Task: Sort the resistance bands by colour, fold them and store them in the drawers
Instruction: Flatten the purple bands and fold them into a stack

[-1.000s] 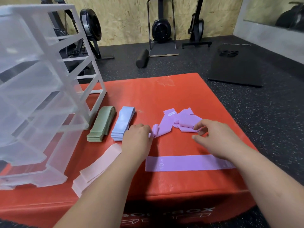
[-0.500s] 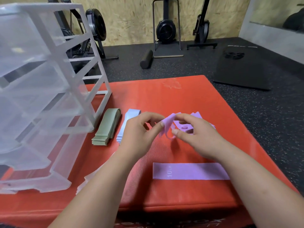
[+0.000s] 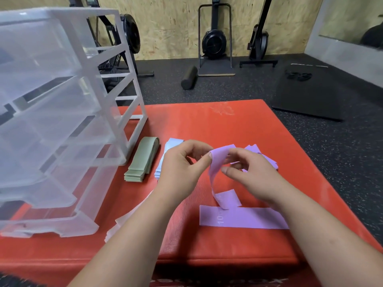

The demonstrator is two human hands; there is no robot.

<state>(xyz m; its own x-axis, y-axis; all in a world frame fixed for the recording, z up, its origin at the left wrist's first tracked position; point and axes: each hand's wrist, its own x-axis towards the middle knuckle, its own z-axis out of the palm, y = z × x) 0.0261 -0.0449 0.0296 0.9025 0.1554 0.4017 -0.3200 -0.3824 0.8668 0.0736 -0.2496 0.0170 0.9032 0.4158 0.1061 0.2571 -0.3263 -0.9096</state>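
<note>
My left hand (image 3: 182, 168) and my right hand (image 3: 248, 172) both pinch the top of a purple band (image 3: 215, 172) lifted above the red box top (image 3: 207, 125); its lower end hangs down and curls onto a flat purple band (image 3: 242, 218) lying crosswise near the front edge. Behind my right hand lies a loose heap of purple bands (image 3: 267, 160). A stack of green bands (image 3: 143, 160) and a stack of blue bands (image 3: 170, 148), partly hidden by my left hand, lie side by side. Pale pink bands (image 3: 122, 222) show beside my left forearm.
A clear plastic drawer unit (image 3: 62, 112) stands on the left of the box, several drawers pulled out towards me. Beyond the box lie dark gym flooring, a black mat (image 3: 310, 96), a foam roller (image 3: 189, 77) and exercise machines against a wooden wall.
Both hands have picked one purple band out of the heap and raised it above the box, so it now hangs down between them. The camera has moved closer.
</note>
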